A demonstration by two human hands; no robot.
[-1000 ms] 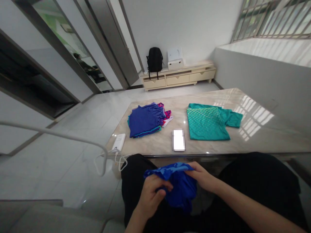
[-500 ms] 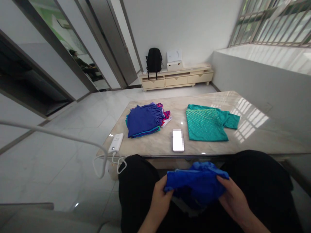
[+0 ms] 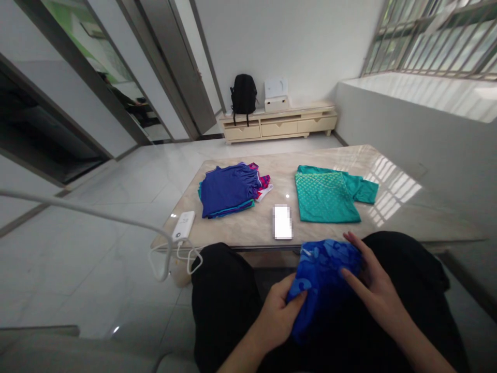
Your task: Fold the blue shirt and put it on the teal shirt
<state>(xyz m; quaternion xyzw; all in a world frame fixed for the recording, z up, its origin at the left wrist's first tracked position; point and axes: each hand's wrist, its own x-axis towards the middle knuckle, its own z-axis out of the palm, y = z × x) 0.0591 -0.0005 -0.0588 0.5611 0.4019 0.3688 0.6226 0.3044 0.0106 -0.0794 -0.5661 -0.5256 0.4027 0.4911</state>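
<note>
A crumpled blue patterned garment [image 3: 324, 274] is above my lap, near the table's front edge; its exact kind I cannot make out. My left hand [image 3: 281, 305] grips its lower left part, thumb on top. At its right side, my right hand [image 3: 373, 280] has thumb and fingers spread apart, the thumb tip against the cloth. On the table [image 3: 248, 235] ahead lie a folded teal short-sleeved shirt [image 3: 328, 197] at right and a pile of folded clothes [image 3: 229, 191] at left, dark blue on top.
A phone [image 3: 282, 221] with a blurred-out screen lies between the clothes. A white power bank [image 3: 183, 226] with a white cable [image 3: 166, 254] is at the table's left corner. Beyond stands a low cabinet [image 3: 279, 128] bearing a black backpack [image 3: 244, 94] and white boxes [image 3: 276, 96]. A person sits beyond the doorway.
The blue garment has turned from stretched sideways between both hands to more upright, and its top is higher. My right hand has loosened its grip and spread its fingers.
</note>
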